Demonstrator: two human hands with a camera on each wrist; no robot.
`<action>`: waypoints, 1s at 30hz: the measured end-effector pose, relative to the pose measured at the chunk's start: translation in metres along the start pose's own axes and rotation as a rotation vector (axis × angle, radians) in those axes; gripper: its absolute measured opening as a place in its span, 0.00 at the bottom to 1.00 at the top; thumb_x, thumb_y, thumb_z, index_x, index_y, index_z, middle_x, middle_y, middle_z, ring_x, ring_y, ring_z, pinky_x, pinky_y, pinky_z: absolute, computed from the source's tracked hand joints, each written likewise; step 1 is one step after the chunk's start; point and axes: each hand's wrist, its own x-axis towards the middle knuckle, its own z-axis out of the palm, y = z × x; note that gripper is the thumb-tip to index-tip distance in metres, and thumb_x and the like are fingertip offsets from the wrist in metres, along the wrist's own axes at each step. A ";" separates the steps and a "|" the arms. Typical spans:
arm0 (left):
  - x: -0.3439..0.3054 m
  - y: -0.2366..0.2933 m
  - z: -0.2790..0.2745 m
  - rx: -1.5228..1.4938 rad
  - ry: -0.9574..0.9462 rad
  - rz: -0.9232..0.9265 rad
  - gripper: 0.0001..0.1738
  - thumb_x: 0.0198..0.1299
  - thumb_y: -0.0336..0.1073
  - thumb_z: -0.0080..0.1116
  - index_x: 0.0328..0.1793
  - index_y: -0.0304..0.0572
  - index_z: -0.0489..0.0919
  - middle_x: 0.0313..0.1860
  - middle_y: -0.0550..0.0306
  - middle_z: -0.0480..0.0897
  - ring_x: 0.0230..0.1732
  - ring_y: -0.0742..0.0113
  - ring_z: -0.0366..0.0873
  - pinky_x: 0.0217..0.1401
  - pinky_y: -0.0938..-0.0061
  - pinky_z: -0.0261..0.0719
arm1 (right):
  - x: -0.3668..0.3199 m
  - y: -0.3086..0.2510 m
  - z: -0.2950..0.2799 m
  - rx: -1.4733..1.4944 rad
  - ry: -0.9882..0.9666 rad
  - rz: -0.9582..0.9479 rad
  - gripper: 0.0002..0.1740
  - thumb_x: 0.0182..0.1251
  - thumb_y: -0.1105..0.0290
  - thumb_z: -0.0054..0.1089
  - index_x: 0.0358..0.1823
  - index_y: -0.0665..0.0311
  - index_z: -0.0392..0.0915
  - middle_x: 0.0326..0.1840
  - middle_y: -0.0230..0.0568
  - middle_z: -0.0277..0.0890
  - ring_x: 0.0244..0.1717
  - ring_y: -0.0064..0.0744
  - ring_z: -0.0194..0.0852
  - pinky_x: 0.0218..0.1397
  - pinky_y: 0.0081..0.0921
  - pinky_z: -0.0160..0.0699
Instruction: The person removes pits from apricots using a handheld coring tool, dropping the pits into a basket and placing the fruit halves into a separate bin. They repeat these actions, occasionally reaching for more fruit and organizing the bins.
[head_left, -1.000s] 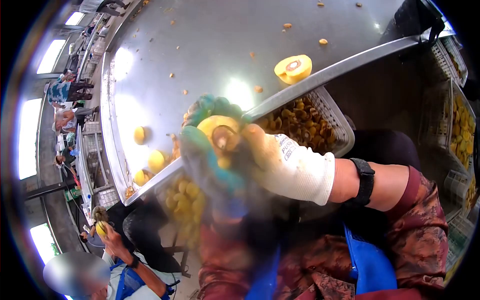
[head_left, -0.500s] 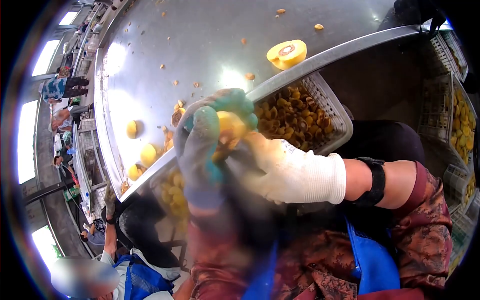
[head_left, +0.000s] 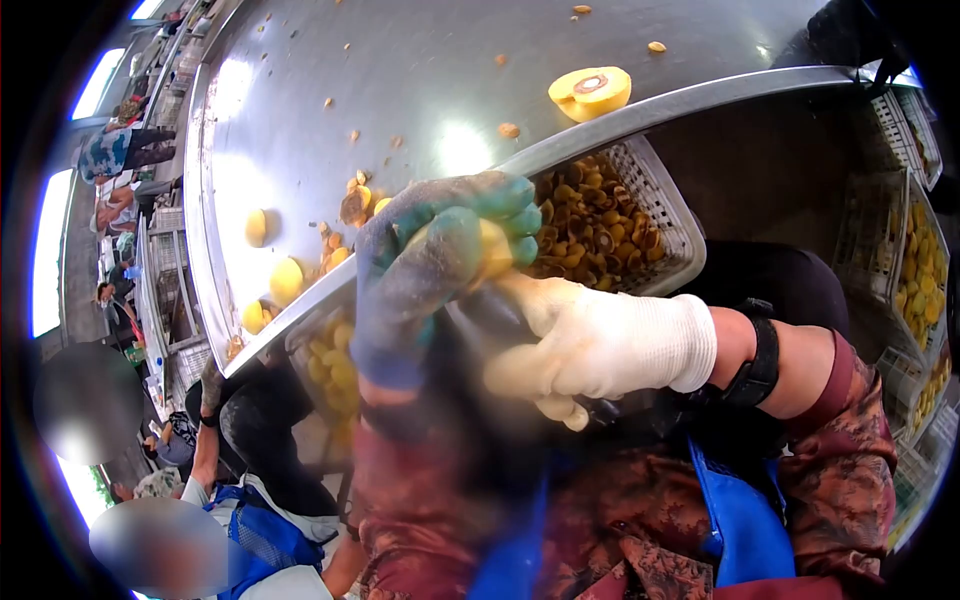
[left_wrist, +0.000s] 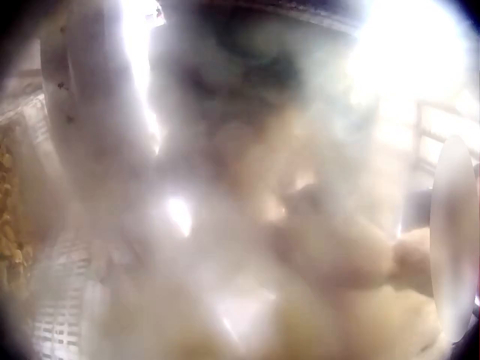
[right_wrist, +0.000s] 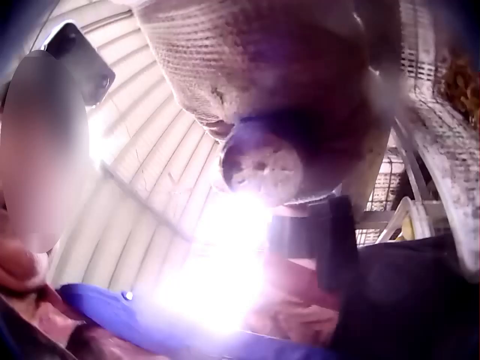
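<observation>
My left hand (head_left: pixel 435 240), in a grey and teal glove, grips a yellow peach (head_left: pixel 494 250) just in front of the table edge. Its fingers wrap over the fruit and hide most of it. Close by on the right, my right hand (head_left: pixel 605 335) wears a white knit glove and holds a dark-handled tool (head_left: pixel 602 411). The round pale end of its handle (right_wrist: pixel 266 169) sticks out of the glove in the right wrist view. Where the tool meets the peach is blurred. A peach half (head_left: pixel 590 93) with a reddish centre lies on the metal table near its rim.
Below the metal table (head_left: pixel 400 80) stands a white crate (head_left: pixel 685 235) of brownish peach pieces. More peaches (head_left: pixel 287 281) and scraps lie at the table's left corner. Stacked crates (head_left: pixel 865 250) with yellow fruit stand at right. Another person (head_left: pixel 240 530) sits at lower left.
My left hand has turned, so its fingers now cover the peach's cut side, which faced up before. My right hand has shifted right and slightly down. The neighbouring person's hand has lowered.
</observation>
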 end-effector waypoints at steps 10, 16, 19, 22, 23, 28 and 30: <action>0.006 0.007 0.020 -0.187 0.151 -0.002 0.36 0.66 0.61 0.47 0.59 0.29 0.72 0.48 0.43 0.80 0.44 0.57 0.81 0.45 0.65 0.84 | 0.004 -0.006 -0.006 0.260 -0.251 -0.051 0.08 0.63 0.68 0.58 0.30 0.62 0.69 0.16 0.35 0.67 0.13 0.28 0.66 0.17 0.26 0.65; 0.018 -0.004 0.011 -0.494 0.250 0.030 0.36 0.69 0.62 0.40 0.58 0.31 0.72 0.49 0.43 0.80 0.45 0.54 0.81 0.44 0.61 0.85 | 0.025 0.013 -0.006 -0.927 0.528 -0.592 0.17 0.58 0.70 0.57 0.46 0.71 0.68 0.29 0.59 0.75 0.31 0.59 0.76 0.33 0.45 0.75; 0.017 -0.004 0.005 -0.565 0.283 0.038 0.39 0.68 0.65 0.39 0.59 0.32 0.73 0.49 0.42 0.81 0.47 0.52 0.83 0.46 0.59 0.86 | 0.031 0.015 -0.012 -1.136 0.583 -0.703 0.15 0.57 0.69 0.58 0.43 0.69 0.69 0.28 0.56 0.75 0.31 0.59 0.76 0.32 0.45 0.75; 0.015 0.001 -0.005 -0.638 0.339 0.096 0.39 0.66 0.67 0.42 0.57 0.32 0.74 0.48 0.43 0.82 0.46 0.53 0.83 0.45 0.61 0.87 | 0.021 0.016 -0.015 -1.375 0.596 -0.586 0.10 0.60 0.69 0.58 0.41 0.65 0.72 0.33 0.51 0.78 0.32 0.53 0.79 0.33 0.42 0.78; 0.014 0.007 -0.009 -0.516 0.439 0.131 0.41 0.65 0.68 0.41 0.58 0.32 0.74 0.47 0.43 0.83 0.45 0.53 0.84 0.45 0.63 0.87 | 0.020 0.015 -0.016 -1.483 0.592 -0.457 0.09 0.61 0.71 0.55 0.42 0.64 0.72 0.34 0.49 0.78 0.33 0.52 0.80 0.34 0.41 0.78; -0.027 0.043 -0.031 -0.421 0.431 0.264 0.39 0.67 0.67 0.39 0.55 0.32 0.75 0.46 0.46 0.82 0.45 0.55 0.82 0.47 0.61 0.84 | 0.027 0.039 -0.037 -2.094 0.624 -0.042 0.06 0.64 0.72 0.50 0.38 0.55 0.75 0.32 0.40 0.79 0.30 0.36 0.82 0.29 0.33 0.80; -0.071 0.056 -0.057 -0.241 0.543 0.291 0.40 0.68 0.66 0.36 0.57 0.31 0.74 0.48 0.45 0.81 0.48 0.53 0.82 0.48 0.62 0.85 | 0.018 0.038 -0.039 -1.958 0.639 -0.333 0.04 0.61 0.75 0.51 0.35 0.57 0.74 0.28 0.41 0.79 0.28 0.40 0.82 0.27 0.35 0.80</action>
